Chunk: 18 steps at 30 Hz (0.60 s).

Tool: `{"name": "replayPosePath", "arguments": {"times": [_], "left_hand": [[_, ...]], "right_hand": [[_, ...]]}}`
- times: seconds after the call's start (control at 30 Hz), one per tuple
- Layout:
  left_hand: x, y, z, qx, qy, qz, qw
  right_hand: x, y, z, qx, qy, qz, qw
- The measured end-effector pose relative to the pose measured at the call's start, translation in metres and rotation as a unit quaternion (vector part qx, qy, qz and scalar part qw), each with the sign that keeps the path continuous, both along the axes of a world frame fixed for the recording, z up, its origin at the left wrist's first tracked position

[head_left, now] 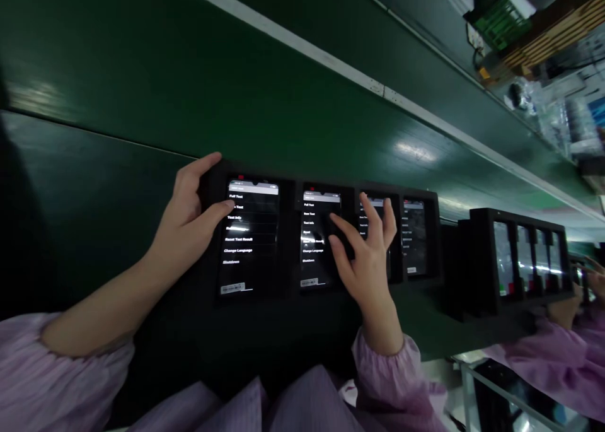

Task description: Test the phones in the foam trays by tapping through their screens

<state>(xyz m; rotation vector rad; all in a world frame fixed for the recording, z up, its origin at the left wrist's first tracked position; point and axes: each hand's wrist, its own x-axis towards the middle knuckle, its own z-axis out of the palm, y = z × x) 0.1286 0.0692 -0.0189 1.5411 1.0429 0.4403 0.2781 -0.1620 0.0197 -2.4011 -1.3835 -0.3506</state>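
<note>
The second phone (312, 233) lies just left of the nearer right grip (371, 258), which is spread; its long axis points bodyward. The left grip (186, 214), also spread, touches the black tray (288, 236).

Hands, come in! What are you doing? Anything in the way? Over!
Left grip at left end of black tray. Right grip open at second phone from left, lit. Right grip partly hides third phone.
</note>
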Motion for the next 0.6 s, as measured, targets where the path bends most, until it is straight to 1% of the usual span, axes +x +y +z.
{"name": "replayPosePath", "arguments": {"times": [0.07,0.13,0.2,0.3,0.4,0.5,0.6], "left_hand": [[-0.001,0.002,0.005,-0.018,0.006,0.009,1.000],[-0.002,0.003,0.009,-0.018,0.009,0.014,1.000],[-0.001,0.002,0.011,-0.015,0.007,0.022,1.000],[0.001,-0.002,0.012,0.004,0.009,0.039,0.999],[0.000,-0.004,0.007,0.024,-0.016,0.049,0.998],[-0.003,-0.003,-0.002,0.045,-0.071,0.041,0.996],[-0.003,-0.001,-0.009,0.093,-0.093,0.021,0.991]], "right_hand": [[-0.008,0.009,-0.005,-0.018,0.016,0.002,1.000],[-0.007,0.009,-0.004,-0.019,0.019,-0.002,1.000],[0.003,0.000,0.000,0.008,0.007,-0.024,1.000],[0.023,-0.021,0.007,0.062,-0.014,-0.098,0.993],[0.035,-0.036,0.006,0.079,0.001,-0.148,0.986],[0.037,-0.039,-0.001,0.064,0.009,-0.149,0.987],[0.041,-0.043,-0.003,0.049,0.017,-0.145,0.988]]}}
